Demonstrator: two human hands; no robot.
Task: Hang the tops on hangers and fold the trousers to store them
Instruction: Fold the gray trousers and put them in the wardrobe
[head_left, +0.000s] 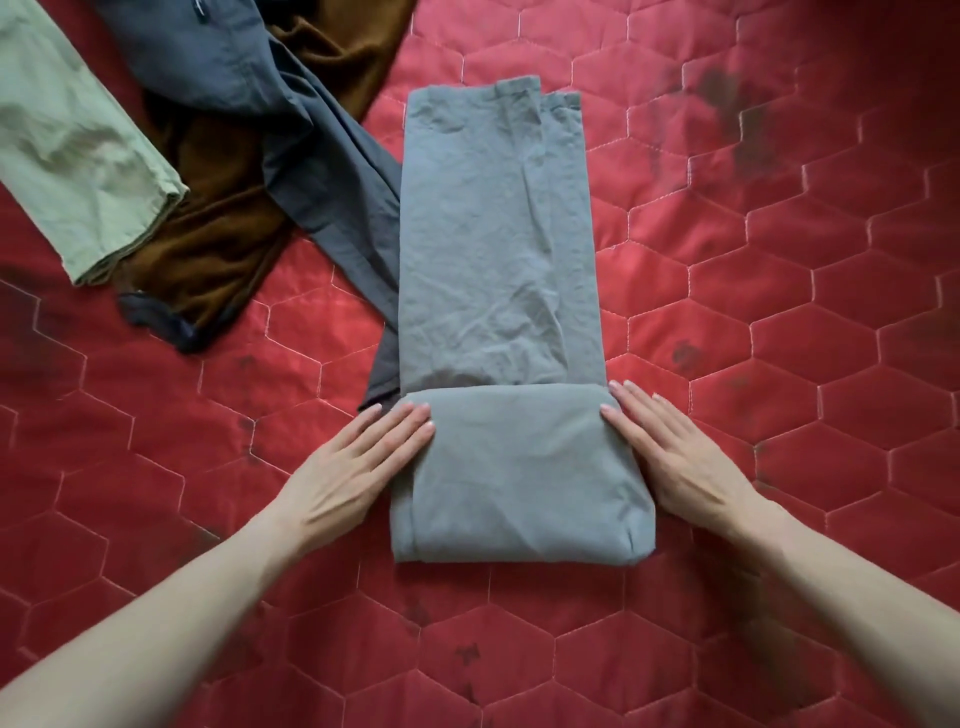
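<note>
Lying lengthwise on the red quilted bed cover (779, 312), the grey trousers (498, 234) are folded into a long strip, with the near end turned up into a thick fold. The left hand (353, 467) rests flat against the left edge of that fold and the right hand (670, 452) flat against the right edge, fingers straight and together, gripping nothing. To the upper left lies a heap of other clothes: a dark grey garment (291, 130) whose long end runs under the left edge of the grey trousers, a brown garment (218, 234) beneath it, and a pale green trouser leg (78, 166) overlapping the brown one. Dark blotches mark the cover at upper right.
</note>
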